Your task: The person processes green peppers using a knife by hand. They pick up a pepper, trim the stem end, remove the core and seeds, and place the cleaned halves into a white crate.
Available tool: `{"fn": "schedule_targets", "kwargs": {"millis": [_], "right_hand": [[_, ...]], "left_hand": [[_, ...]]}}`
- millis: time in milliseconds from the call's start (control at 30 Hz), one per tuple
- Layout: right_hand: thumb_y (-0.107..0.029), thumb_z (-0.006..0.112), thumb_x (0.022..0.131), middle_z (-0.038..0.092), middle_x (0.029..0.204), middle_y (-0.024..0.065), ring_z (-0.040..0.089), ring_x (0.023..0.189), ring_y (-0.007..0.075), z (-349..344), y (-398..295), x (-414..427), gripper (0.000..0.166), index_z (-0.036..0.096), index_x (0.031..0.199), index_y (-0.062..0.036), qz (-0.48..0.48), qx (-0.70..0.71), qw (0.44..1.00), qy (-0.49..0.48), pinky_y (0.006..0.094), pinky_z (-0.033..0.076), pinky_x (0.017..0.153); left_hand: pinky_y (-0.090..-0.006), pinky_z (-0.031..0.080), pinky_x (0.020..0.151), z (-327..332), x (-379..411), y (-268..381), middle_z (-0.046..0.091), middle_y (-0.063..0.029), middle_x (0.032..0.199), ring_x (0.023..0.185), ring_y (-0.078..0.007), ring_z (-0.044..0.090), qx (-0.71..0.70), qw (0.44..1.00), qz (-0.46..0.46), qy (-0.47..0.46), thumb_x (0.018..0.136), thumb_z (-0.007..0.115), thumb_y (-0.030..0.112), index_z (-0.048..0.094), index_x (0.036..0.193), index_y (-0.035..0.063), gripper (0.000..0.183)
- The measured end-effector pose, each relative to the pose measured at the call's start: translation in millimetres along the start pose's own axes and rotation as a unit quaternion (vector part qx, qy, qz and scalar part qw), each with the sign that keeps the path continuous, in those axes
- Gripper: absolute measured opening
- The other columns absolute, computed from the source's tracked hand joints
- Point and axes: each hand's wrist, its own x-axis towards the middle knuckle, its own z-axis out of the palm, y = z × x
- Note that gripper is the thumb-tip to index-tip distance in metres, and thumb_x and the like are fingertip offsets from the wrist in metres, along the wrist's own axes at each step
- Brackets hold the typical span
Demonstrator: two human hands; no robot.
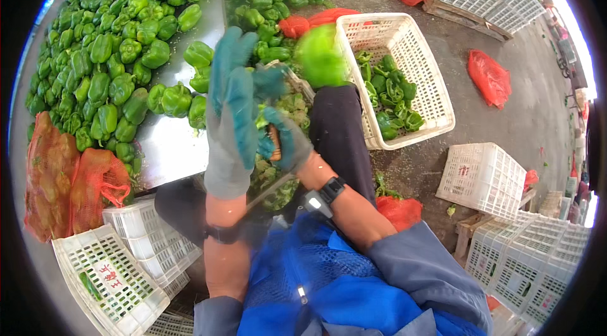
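My left hand (231, 118), in a grey and teal glove, is raised with its fingers extended and holds nothing. Beyond it a blurred green bell pepper (322, 56) appears in mid-air, apart from the hand, beside the rim of a white plastic crate (429, 68). Green pepper pieces (391, 94) lie inside that crate. My right hand (291, 144), gloved alike, grips a knife by its brown handle (274, 142); the blurred blade (270, 192) slants down to the left. Under my hands, between the knees, sits a container of pale green trimmings (291, 111).
On the left, a metal table (178, 151) bears a large heap of green bell peppers (102, 51). Filled red mesh bags (52, 179) stand at its near corner. White crates (111, 279) are stacked below. More crates (483, 179) and red bags (489, 77) are on the right.
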Motion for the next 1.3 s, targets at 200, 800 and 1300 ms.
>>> {"fn": "schedule_targets", "kwargs": {"millis": [200,800,1300], "right_hand": [[-0.038,0.057,0.115,0.061,0.068,0.0003,0.054,0.051,0.0103,22,-28,-19,0.042,0.070,0.130,-0.0015,-0.013,-0.063,0.989,-0.136,0.0256,0.042,0.045],[-0.048,0.087,0.090,0.078,0.095,0.0199,0.076,0.092,0.0434,-14,-42,-13,0.067,0.070,0.132,0.0015,-0.206,-0.821,0.479,0.231,0.0517,0.059,0.088],[-0.024,0.089,0.088,0.079,0.089,0.0166,0.079,0.076,0.0280,33,34,-32,0.035,0.076,0.116,-0.0084,-0.171,-0.783,0.598,-0.010,0.0411,0.062,0.071]], "left_hand": [[-0.0420,0.044,0.123,-123,-25,-82,0.055,-0.0164,0.163,0.148,-0.0262,0.054,0.058,0.993,-0.100,0.005,0.111,0.062,0.055,0.039,0.171,0.0031,0.082],[-0.0303,0.058,0.077,-74,-104,-51,0.078,-0.0119,0.105,0.087,-0.0150,0.070,0.211,0.954,-0.130,0.171,0.103,0.077,0.019,0.072,0.133,-0.0066,0.040],[-0.0462,0.057,0.106,-91,-117,-70,0.071,-0.0120,0.124,0.119,-0.0286,0.068,-0.132,0.947,-0.144,0.253,0.116,0.052,0.050,0.044,0.168,0.0074,0.068]]}}
